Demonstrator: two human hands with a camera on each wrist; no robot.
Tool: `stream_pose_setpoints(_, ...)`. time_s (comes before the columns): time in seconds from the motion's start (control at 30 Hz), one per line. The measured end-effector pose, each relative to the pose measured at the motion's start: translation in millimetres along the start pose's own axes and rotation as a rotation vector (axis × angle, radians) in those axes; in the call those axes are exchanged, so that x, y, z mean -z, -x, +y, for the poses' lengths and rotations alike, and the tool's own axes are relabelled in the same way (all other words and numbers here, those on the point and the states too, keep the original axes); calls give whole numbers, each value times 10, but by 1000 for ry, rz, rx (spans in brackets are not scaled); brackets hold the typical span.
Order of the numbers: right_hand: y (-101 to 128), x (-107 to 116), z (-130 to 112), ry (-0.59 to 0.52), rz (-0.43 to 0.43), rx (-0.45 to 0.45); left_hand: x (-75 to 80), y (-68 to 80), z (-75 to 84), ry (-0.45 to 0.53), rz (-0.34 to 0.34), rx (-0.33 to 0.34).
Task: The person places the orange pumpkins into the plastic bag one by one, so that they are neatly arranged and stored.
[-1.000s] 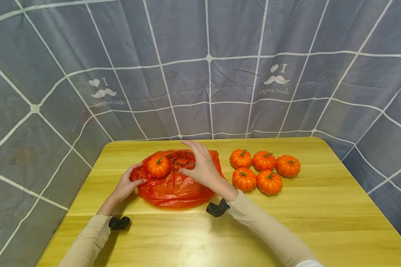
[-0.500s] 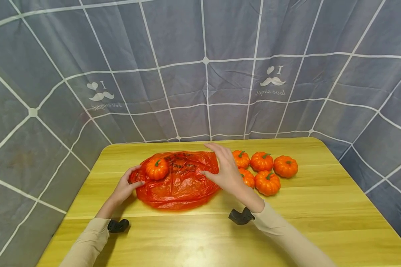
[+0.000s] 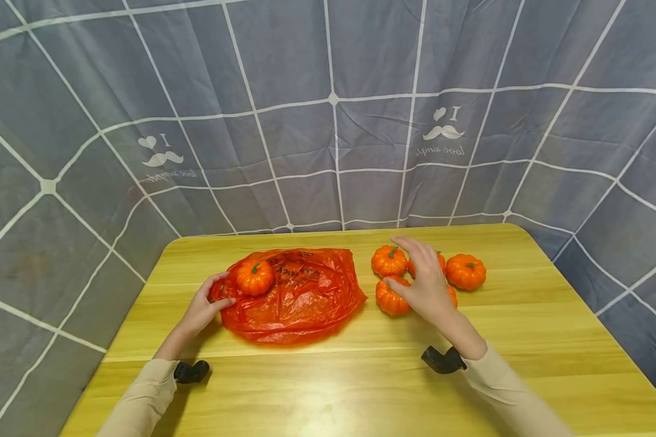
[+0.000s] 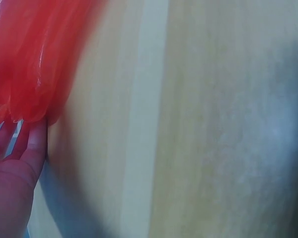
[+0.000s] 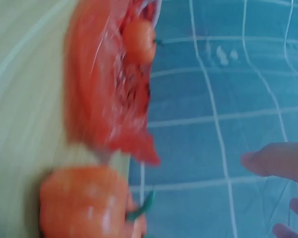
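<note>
Head view: my left hand (image 3: 202,306) is at the left end of the red plastic bag (image 3: 300,309), thumb and fingers apart, touching the film. A single orange pumpkin (image 3: 254,278) with a green stem sits on the bag's left part, just beside my fingers. My right hand (image 3: 429,285) is over the group of five pumpkins (image 3: 466,272) to the right of the bag, its thumb and fingers spread apart and holding nothing; it partly hides some of them. Bag and group lie on the wooden surface (image 3: 317,394), with a grey checked curtain (image 3: 284,139) behind.

Left wrist view: my fingers reach straight up to the bag's edge, their tips hidden by red film. Bare surface fills the rest.

Right wrist view: my fingers show at the right edge, well apart from the blurred pumpkin at lower left. Beyond it lies the bag, the single pumpkin resting on it, with the curtain alongside.
</note>
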State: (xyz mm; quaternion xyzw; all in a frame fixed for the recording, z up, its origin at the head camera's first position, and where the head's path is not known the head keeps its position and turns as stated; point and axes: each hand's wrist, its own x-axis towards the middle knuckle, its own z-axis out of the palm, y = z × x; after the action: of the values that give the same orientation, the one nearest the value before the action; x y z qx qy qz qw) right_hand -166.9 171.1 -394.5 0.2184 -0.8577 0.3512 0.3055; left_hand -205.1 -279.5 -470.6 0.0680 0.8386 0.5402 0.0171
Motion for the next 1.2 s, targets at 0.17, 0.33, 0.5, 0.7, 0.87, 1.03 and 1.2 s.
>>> stream_pose_setpoints(0.17, 30, 183, 217, 44, 30, 9, 0, 4, -8, -21, -7, -19)
stream_pose_setpoints(0.33, 98, 359, 425, 75, 62, -16, -3, 14, -12, -13, -11, -25)
stream_pose_setpoints(0.5, 195, 493, 619, 102, 101, -54, -10, 27, -4, -11, -8, -12)
stream_pose_setpoints(0.7, 323, 606, 791, 136, 111, -106, -16, 30, -14, -8, -8, -10)
stream_pose_setpoints(0.87, 431, 646, 971, 164, 134, -119, -14, 25, -22, -11, 0, -18)
stream_pose_setpoints(1.03, 488, 674, 1085, 190, 145, -136, -12, 18, -22, -12, 1, -18)
stream_pose_setpoints(1.2, 502, 692, 1141, 199, 108, -206, -15, 14, -14, 3, -2, -15)
